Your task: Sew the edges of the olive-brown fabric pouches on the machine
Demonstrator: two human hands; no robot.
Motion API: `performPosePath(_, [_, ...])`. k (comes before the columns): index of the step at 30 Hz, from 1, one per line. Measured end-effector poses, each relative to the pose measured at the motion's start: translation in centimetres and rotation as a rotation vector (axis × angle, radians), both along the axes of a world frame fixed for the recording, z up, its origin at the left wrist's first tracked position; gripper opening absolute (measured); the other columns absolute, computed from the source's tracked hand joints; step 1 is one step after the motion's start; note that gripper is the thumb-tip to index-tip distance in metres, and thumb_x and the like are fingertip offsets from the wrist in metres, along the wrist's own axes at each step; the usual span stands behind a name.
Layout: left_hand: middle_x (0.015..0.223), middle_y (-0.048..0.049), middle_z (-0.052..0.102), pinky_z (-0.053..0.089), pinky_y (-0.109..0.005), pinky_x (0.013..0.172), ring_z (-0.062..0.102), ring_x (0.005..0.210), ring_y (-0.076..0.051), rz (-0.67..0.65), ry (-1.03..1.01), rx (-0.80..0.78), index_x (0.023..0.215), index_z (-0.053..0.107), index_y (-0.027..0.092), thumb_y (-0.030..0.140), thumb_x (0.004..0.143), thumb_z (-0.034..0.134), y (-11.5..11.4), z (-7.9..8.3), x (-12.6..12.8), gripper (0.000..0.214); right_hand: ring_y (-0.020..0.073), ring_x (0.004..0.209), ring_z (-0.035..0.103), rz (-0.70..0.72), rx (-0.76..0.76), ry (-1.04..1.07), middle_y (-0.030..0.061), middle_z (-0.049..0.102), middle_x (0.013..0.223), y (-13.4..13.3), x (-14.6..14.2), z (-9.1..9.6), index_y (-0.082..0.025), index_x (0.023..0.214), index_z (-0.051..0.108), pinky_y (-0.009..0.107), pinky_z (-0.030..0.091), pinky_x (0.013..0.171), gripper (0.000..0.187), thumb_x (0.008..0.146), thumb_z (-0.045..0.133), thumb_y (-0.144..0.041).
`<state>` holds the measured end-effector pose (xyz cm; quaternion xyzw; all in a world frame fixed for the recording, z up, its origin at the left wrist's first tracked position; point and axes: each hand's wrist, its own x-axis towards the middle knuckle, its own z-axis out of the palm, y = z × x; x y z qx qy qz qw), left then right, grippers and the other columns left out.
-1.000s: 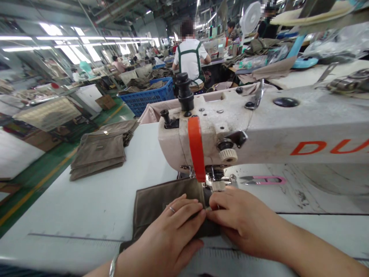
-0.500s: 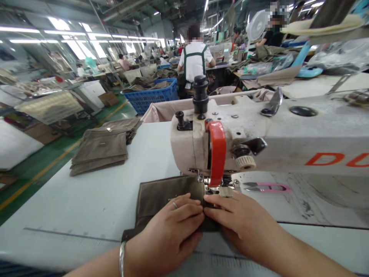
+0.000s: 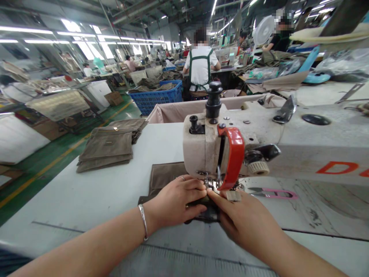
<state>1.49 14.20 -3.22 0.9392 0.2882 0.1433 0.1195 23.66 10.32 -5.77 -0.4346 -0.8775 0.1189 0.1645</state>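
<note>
An olive-brown fabric piece (image 3: pixel 165 171) lies on the machine bed, its right side under the presser foot (image 3: pixel 211 184) of a white sewing machine (image 3: pixel 194 148). My left hand (image 3: pixel 180 200), with a ring and a silver bangle, is closed on the near part of the fabric, fingertips together just before the foot. Close against those fingertips, my right hand (image 3: pixel 239 209) grips the fabric's right edge with its index finger pressed down; its thumb is hidden. A dark, shiny part of the work (image 3: pixel 206 213) shows between my hands. The needle point is too small to make out.
Pink-handled thread snips (image 3: pixel 276 193) lie on the bed to the right. A stack of olive-brown fabric pieces (image 3: pixel 106 148) sits at the table's left edge. Behind the table are a pink cloth-lined bin (image 3: pixel 170 112), a blue crate (image 3: pixel 157 98) and a seated person (image 3: pixel 200 65).
The fabric has moved away from me under the foot, and both hands have gone forward with it. My view has shifted slightly left, so the machine appears farther right.
</note>
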Motion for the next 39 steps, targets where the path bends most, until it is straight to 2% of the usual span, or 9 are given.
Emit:
performPosePath(6, [0.115,-0.0036,0.066,0.046,-0.039,0.098,0.059,0.109,-0.022,0.042,0.011,0.089,0.112,0.064,0.021,0.034,0.094,0.053,0.1,-0.5,-0.4,0.025,0.0263,0.096,0.056,0.011,0.021,0.099,0.0104,0.062,0.104,-0.2,0.2,0.4,-0.017,0.114,0.059,0.042,0.049,0.081,0.035,0.084,0.042,-0.011])
performPosePath(10, [0.107,-0.0047,0.069,0.05,-0.035,0.093,0.062,0.102,-0.019,0.071,-0.097,0.201,0.11,0.064,0.017,0.022,0.097,0.048,-0.2,-1.1,-1.3,0.021,0.0261,0.093,0.053,-0.091,0.095,0.164,0.0116,0.059,0.1,0.0,0.8,0.8,-0.016,0.096,0.06,0.041,0.047,0.079,0.019,0.089,0.041,-0.015])
performPosePath(16, [0.107,-0.0028,0.07,0.05,-0.03,0.094,0.064,0.101,-0.015,0.021,-0.167,0.062,0.106,0.066,0.019,0.021,0.092,0.057,0.6,-1.3,-1.7,0.016,0.0265,0.087,0.051,-0.162,0.169,0.052,0.0086,0.058,0.088,0.8,1.3,1.0,-0.018,0.086,0.058,0.042,0.043,0.077,0.012,0.09,0.047,-0.019])
performPosePath(20, [0.099,-0.0017,0.073,0.051,-0.031,0.091,0.066,0.094,-0.015,0.05,-0.183,0.086,0.098,0.069,0.019,0.024,0.092,0.059,0.2,-1.1,-0.5,0.013,0.0259,0.079,0.05,-0.199,0.139,-0.041,0.0054,0.055,0.072,0.7,1.6,0.7,-0.019,0.069,0.055,0.042,0.042,0.072,0.024,0.091,0.051,-0.028])
performPosePath(22, [0.098,-0.0019,0.073,0.052,-0.032,0.09,0.066,0.093,-0.016,0.085,-0.171,0.096,0.099,0.068,0.019,0.023,0.091,0.059,-0.3,-1.0,0.0,0.013,0.0251,0.08,0.05,-0.163,0.114,-0.003,0.005,0.056,0.074,0.5,1.5,0.6,-0.019,0.071,0.057,0.041,0.042,0.074,0.021,0.09,0.054,-0.028])
performPosePath(24, [0.1,-0.0024,0.072,0.052,-0.032,0.09,0.066,0.093,-0.016,0.114,-0.182,0.094,0.101,0.067,0.018,0.021,0.091,0.059,-0.9,-1.1,0.3,0.013,0.0253,0.087,0.051,-0.092,0.079,0.071,0.0065,0.059,0.087,0.4,1.2,0.4,-0.018,0.083,0.06,0.041,0.043,0.078,0.006,0.086,0.058,-0.022])
performPosePath(27, [0.103,-0.0026,0.072,0.053,-0.031,0.089,0.066,0.094,-0.015,0.133,-0.206,0.104,0.102,0.066,0.018,0.02,0.092,0.057,-1.4,-1.4,0.4,0.014,0.0253,0.093,0.051,-0.045,0.039,0.132,0.0086,0.06,0.099,0.4,0.5,0.1,-0.017,0.098,0.06,0.041,0.045,0.082,0.015,0.084,0.057,-0.014])
performPosePath(32, [0.098,-0.0029,0.073,0.053,-0.034,0.088,0.067,0.091,-0.017,0.172,-0.205,0.104,0.098,0.068,0.019,0.02,0.091,0.056,-1.7,-1.5,0.7,0.013,0.0247,0.093,0.052,-0.003,0.081,0.163,0.0066,0.062,0.099,0.4,-0.2,-0.1,-0.02,0.101,0.06,0.04,0.046,0.082,0.021,0.085,0.053,-0.009])
performPosePath(39, [0.095,-0.0012,0.074,0.054,-0.032,0.085,0.067,0.087,-0.015,0.19,-0.242,0.09,0.093,0.069,0.018,0.02,0.092,0.055,-1.9,-1.5,1.2,0.014,0.0221,0.081,0.054,0.035,0.109,0.198,0.0047,0.064,0.087,0.2,-0.2,-0.1,-0.02,0.09,0.063,0.036,0.048,0.074,0.017,0.089,0.05,-0.009])
